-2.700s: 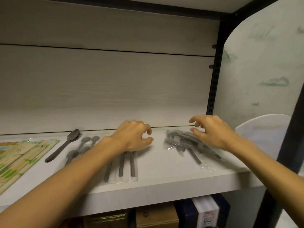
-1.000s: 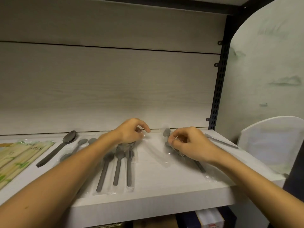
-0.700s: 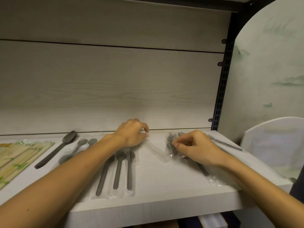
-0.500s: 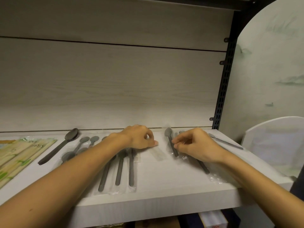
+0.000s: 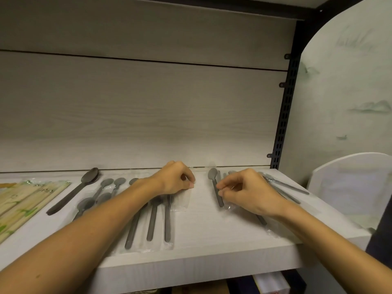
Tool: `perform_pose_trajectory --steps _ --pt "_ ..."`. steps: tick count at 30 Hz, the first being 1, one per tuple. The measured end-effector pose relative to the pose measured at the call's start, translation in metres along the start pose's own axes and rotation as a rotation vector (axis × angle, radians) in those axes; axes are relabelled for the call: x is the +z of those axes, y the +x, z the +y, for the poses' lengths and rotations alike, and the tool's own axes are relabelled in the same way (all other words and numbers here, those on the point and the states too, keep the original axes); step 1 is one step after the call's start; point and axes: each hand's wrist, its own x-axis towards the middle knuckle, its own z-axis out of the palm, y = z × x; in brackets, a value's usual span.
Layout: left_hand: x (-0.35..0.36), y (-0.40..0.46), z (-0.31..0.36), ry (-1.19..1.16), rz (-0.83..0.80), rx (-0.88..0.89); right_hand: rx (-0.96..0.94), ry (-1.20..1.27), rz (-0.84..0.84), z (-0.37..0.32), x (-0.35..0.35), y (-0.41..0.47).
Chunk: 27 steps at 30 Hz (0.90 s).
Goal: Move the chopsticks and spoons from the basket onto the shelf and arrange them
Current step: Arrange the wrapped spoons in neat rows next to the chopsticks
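arranging step: right hand fingers pinching a wrapped spoon; left hand fingers curled, pinching an empty wrapper. next, likely laying that spoon parallel beside the row.

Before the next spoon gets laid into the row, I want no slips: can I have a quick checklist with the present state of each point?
1. Right hand has a wrapped spoon pinched: ok.
2. Left hand steadies the three-spoon pack: ok, it rests on the pack's top end.
3. Bare shelf between pack and pinched spoon: ok.
4. Remaining spoons at the right lie parallel: not ok, they are splayed.
5. Chopsticks out of the way at the left: ok.
6. Basket emptied: cannot tell, not in view.
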Motion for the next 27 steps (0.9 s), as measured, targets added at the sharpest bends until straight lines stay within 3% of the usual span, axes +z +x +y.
perform_pose_trajectory --steps 9,23,27 --pt "-0.057 -0.014 -0.024 -0.097 0.217 -0.086 -0.009 0.077 -0.052 -0.008 0.003 -0.001" --pt "-0.040 -0.032 -0.044 0.056 0.008 -0.192 -0.116 0.052 -0.206 -0.028 0.033 -0.013" --pt "-0.041 -0.036 -0.045 0.051 0.022 -0.165 -0.160 -0.150 -0.176 -0.026 0.032 -0.019"
